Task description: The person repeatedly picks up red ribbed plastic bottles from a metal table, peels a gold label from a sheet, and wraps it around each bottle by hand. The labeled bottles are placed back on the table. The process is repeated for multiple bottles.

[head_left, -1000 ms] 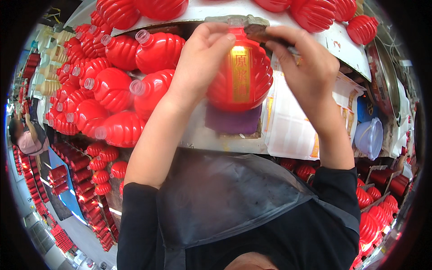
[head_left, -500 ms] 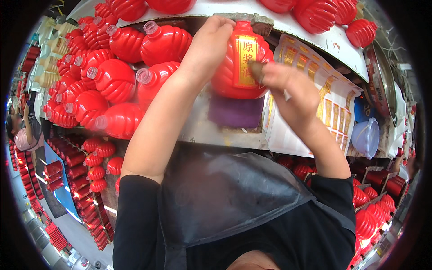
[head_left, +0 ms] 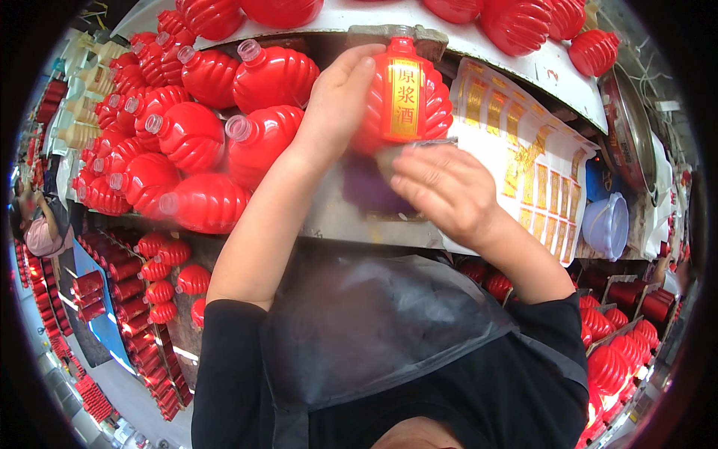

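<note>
A red ribbed plastic bottle lies with its neck away from me, a gold and red label on its upper face. My left hand is closed around the bottle's left side, near the shoulder. Below the label, at the base of the bottle, my right hand has its fingers together over a greyish flat piece with a dark edge. Its kind is unclear. A purple pad shows beneath the bottle, partly covered by my right hand.
Sheets of gold labels lie right of the bottle, with a pale blue bucket beyond. Several red bottles crowd the table's left side. More stand on a white ledge at the back. A person is at far left.
My right hand has moved down and left, from the label's right edge to below the bottle's base. The label now sits flat, fully in view. My left hand still holds the bottle.
</note>
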Demonstrator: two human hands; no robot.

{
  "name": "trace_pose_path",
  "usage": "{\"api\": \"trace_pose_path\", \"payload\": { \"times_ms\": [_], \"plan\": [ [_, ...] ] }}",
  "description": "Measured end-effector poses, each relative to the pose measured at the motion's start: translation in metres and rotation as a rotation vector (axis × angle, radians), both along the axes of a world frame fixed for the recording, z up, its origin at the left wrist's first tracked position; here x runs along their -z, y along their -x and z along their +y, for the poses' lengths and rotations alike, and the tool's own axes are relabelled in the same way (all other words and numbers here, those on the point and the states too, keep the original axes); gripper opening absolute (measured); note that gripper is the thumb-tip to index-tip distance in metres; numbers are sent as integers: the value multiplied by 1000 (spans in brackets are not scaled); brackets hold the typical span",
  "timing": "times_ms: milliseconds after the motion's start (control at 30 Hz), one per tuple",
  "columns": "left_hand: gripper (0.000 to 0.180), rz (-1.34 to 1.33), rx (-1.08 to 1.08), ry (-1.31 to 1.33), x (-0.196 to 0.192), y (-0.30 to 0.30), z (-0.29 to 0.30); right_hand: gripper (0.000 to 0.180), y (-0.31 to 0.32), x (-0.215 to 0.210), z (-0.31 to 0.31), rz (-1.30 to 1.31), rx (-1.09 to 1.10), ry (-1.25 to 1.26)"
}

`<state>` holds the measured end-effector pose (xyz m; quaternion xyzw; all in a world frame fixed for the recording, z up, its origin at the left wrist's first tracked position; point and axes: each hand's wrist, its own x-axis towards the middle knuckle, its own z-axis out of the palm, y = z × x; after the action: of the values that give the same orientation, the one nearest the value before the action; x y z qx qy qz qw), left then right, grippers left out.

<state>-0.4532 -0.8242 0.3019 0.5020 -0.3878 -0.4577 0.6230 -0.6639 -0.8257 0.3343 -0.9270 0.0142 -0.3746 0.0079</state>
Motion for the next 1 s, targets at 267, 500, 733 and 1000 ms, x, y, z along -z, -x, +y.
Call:
{"api": "trace_pose_path", "payload": {
  "times_ms": [267,500,733,1000],
  "plan": [
    [29,149,38,-70,-9,0,-1,27,-14,-25,-31,12,320,-485],
    [29,-52,21,48,-9,9,17,26,-37,-60,-63,-79,500,-492],
    [30,-217,-9,130,-7,12,30,24,-19,-45,-40,-102,574,-438],
    [30,-534,-59,234,-26,14,34,27,2,-39,-25,-334,530,-623]
  ]
}}
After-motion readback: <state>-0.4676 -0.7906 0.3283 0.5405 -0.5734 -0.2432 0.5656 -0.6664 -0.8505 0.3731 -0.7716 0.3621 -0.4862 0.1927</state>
